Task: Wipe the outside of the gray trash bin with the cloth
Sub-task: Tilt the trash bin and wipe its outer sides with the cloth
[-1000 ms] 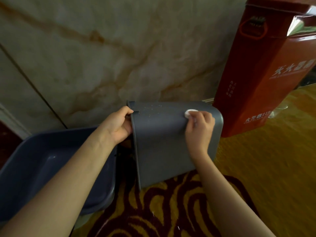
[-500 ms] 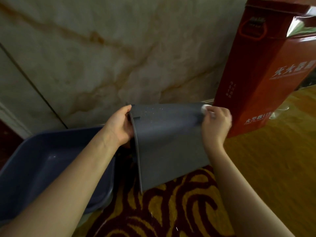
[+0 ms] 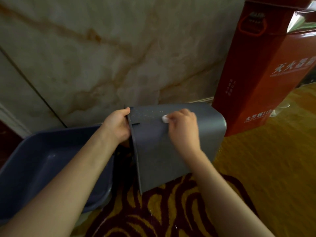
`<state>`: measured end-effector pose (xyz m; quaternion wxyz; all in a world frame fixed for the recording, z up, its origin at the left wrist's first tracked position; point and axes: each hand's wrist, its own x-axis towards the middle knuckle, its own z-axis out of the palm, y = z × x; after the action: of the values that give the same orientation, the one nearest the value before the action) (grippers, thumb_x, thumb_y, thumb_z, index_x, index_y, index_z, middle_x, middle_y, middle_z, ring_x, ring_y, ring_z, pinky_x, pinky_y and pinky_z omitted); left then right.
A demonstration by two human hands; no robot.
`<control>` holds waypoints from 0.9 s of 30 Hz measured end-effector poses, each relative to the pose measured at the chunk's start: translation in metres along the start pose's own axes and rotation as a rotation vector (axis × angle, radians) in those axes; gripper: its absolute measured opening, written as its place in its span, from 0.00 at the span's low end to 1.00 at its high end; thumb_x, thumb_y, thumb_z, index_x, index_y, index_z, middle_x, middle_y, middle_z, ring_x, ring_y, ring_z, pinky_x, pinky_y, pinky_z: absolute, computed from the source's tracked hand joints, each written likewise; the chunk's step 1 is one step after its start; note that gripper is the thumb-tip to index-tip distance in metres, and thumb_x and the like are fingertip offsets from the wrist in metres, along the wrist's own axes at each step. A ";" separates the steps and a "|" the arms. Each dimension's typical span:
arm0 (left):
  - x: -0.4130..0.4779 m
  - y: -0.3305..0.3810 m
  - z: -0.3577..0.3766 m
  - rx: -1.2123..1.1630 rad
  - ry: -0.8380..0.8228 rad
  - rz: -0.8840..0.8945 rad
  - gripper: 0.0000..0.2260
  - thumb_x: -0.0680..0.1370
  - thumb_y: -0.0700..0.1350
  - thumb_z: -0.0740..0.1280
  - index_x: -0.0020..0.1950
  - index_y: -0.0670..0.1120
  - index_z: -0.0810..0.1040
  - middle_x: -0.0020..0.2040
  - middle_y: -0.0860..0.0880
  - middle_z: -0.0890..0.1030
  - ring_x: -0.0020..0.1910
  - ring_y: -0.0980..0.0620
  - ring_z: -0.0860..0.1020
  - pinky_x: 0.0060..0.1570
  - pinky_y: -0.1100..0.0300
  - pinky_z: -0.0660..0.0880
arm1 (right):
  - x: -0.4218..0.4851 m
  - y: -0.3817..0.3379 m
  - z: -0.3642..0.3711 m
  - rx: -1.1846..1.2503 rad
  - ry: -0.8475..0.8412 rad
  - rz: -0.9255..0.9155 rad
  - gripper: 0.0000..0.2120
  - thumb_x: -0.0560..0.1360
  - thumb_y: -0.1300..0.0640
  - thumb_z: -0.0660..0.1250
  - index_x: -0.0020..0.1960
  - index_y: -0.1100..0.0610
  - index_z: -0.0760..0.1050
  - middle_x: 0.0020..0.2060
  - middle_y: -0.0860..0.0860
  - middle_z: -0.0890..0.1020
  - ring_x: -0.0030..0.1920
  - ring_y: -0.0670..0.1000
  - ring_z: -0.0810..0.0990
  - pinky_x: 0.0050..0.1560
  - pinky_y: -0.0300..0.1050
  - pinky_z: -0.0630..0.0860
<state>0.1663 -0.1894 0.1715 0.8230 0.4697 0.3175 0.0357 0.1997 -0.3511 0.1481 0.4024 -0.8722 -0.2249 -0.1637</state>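
Observation:
The gray trash bin (image 3: 153, 158) lies on its side on the patterned carpet, its open mouth to the left and its base to the right. My left hand (image 3: 118, 127) grips the rim at the upper left, thumb over the edge. My right hand (image 3: 183, 130) presses a small white cloth (image 3: 165, 119) against the bin's upper side; only a bit of the cloth shows past my fingers. Pale specks dot the bin's surface left of the cloth.
A dark blue plastic basin (image 3: 51, 161) sits at the left, touching the bin's mouth. A tall red carton (image 3: 266, 69) stands right behind the bin's base. A marble wall (image 3: 111, 57) rises directly behind. Yellow and maroon carpet (image 3: 256, 168) spreads in front and to the right.
My right hand swept the cloth out to the bin's right end, then back left to the middle of the upper side. The bin rocked slightly. My left hand kept its grip.

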 end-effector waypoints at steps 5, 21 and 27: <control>-0.003 0.000 0.001 -0.008 -0.003 -0.018 0.14 0.81 0.46 0.52 0.49 0.41 0.75 0.43 0.44 0.79 0.45 0.46 0.78 0.36 0.52 0.73 | 0.032 0.059 -0.026 -0.078 0.023 0.250 0.07 0.74 0.64 0.65 0.48 0.63 0.81 0.50 0.63 0.79 0.52 0.64 0.74 0.57 0.54 0.69; -0.001 -0.003 -0.016 -0.040 -0.223 -0.043 0.17 0.81 0.47 0.50 0.51 0.39 0.75 0.35 0.43 0.85 0.32 0.48 0.84 0.34 0.58 0.79 | 0.000 -0.046 0.030 0.105 -0.226 -0.240 0.11 0.74 0.66 0.63 0.50 0.58 0.81 0.46 0.59 0.79 0.50 0.61 0.71 0.48 0.52 0.71; 0.000 0.000 -0.020 0.054 -0.216 -0.066 0.16 0.80 0.45 0.51 0.50 0.39 0.76 0.37 0.43 0.86 0.36 0.47 0.85 0.42 0.50 0.73 | 0.011 -0.015 0.014 0.001 -0.223 -0.186 0.09 0.72 0.65 0.66 0.47 0.56 0.82 0.46 0.56 0.81 0.48 0.61 0.74 0.48 0.48 0.70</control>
<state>0.1555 -0.1746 0.1647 0.8402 0.4821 0.2432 -0.0511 0.2029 -0.3286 0.1540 0.3585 -0.8602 -0.3480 -0.1020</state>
